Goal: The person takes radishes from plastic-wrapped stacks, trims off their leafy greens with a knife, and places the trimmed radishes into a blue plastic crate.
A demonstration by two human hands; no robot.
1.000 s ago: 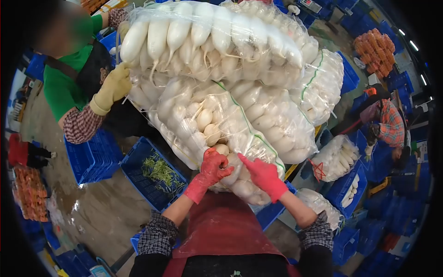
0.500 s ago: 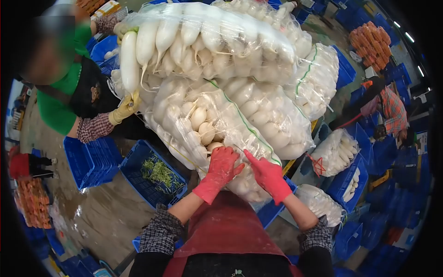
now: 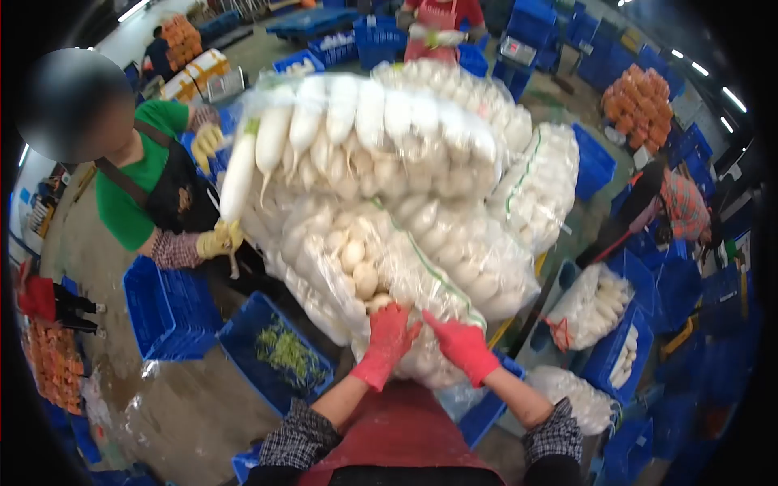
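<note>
My left hand (image 3: 387, 347), in a red rubber glove, has its fingers curled over a clear plastic bag (image 3: 421, 259) at the lower end of its torn opening. White radishes (image 3: 365, 279) show bare through that opening. Close by on the right, my right hand (image 3: 463, 347) in a matching glove is closed, its index finger stretched along the bag toward the opening. Whatever lies inside that fist is hidden. A green line runs down the bag just above my right hand.
More bagged radishes (image 3: 365, 121) are piled behind. At left, a co-worker's yellow glove (image 3: 217, 241) is at the tip of a loose radish (image 3: 239, 174). Blue crates (image 3: 172, 312) stand on the floor, one crate (image 3: 235, 348) holding leaf trimmings. Another person (image 3: 442, 24) stands beyond the pile.
The view has tilted up, showing more of the far room. My hands stay at the opening with little movement. The co-worker's farther hand has come down from the upper bag's end.
</note>
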